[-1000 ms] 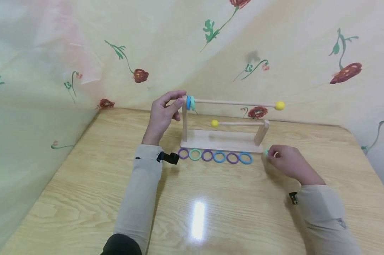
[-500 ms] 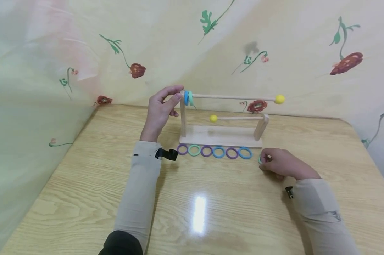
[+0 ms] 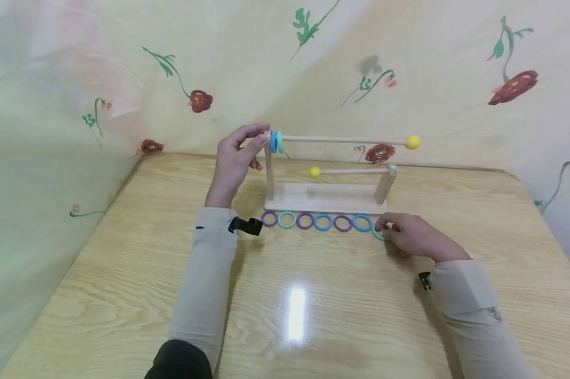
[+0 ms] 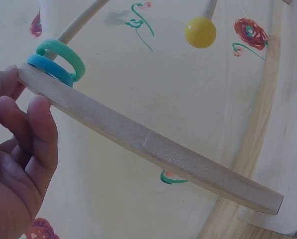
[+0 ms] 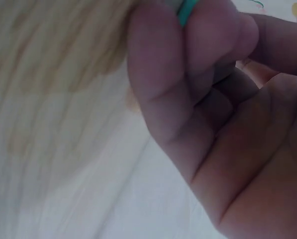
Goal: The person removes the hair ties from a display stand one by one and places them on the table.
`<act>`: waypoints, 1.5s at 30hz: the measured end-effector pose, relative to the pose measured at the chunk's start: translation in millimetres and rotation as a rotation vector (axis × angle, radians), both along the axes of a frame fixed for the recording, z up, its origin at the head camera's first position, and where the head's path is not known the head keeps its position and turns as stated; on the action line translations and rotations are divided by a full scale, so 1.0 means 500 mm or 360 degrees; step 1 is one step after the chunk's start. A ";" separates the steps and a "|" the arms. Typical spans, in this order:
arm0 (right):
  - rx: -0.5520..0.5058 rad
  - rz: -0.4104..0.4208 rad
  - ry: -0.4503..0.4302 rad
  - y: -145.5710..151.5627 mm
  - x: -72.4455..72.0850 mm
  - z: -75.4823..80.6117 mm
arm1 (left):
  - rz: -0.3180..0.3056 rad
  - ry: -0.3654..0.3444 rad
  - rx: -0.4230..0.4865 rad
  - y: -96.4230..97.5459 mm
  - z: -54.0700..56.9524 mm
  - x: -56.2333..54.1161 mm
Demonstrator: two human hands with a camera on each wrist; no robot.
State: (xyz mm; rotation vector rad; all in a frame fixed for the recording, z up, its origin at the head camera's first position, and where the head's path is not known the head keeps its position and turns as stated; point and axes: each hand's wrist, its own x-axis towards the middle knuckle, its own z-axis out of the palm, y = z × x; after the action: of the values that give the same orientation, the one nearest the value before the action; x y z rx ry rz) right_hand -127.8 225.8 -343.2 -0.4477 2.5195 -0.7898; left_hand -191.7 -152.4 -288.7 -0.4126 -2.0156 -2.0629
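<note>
My left hand [image 3: 233,163] pinches the top of the left upright post [image 3: 269,171] of a wooden stand [image 3: 325,204]. In the left wrist view, thumb and fingers meet at the post's upper end, beside a blue ring [image 4: 49,68] and a mint-green ring [image 4: 68,54] hung on the upper rod. With thumb and fingertips, my right hand [image 3: 419,237] pinches another mint-green ring [image 3: 377,232] low at the right end of a row of rings. Only a sliver of that ring [image 5: 186,11] shows in the right wrist view; the fingers hide the rest.
Purple, green and blue rings [image 3: 323,222] lie in a row along the stand's front edge. Yellow balls cap the upper rod [image 3: 346,139] and the lower rod [image 3: 351,171]. Behind the wooden table [image 3: 275,295] hangs a flowered sheet [image 3: 247,63].
My right hand has moved left with the mint-green ring, bringing it beside the last blue ring of the row. The left hand keeps its hold on the post. The head view has shifted slightly.
</note>
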 end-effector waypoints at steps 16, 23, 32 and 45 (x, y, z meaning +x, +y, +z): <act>0.0044 -0.0036 0.0029 -0.014 -0.013 0.000 | 0.0019 0.0019 0.0027 -0.014 0.000 0.002; 0.0037 -0.0072 0.0091 -0.021 -0.017 0.008 | 0.0018 0.0025 0.0022 -0.016 -0.004 0.002; -0.0247 -0.0212 0.0375 -0.106 -0.036 0.056 | 0.0007 0.0042 0.0026 -0.013 -0.001 -0.004; -0.1225 -0.0267 0.0411 -0.298 -0.093 0.103 | -0.0020 0.0044 0.0030 0.001 -0.004 -0.010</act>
State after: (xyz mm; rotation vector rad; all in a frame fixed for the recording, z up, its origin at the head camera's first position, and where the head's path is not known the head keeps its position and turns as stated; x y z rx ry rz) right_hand -174.2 76.6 -291.5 -0.6120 2.4105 -1.8824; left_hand -196.8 -152.1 -290.8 -0.4485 -1.9817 -2.0701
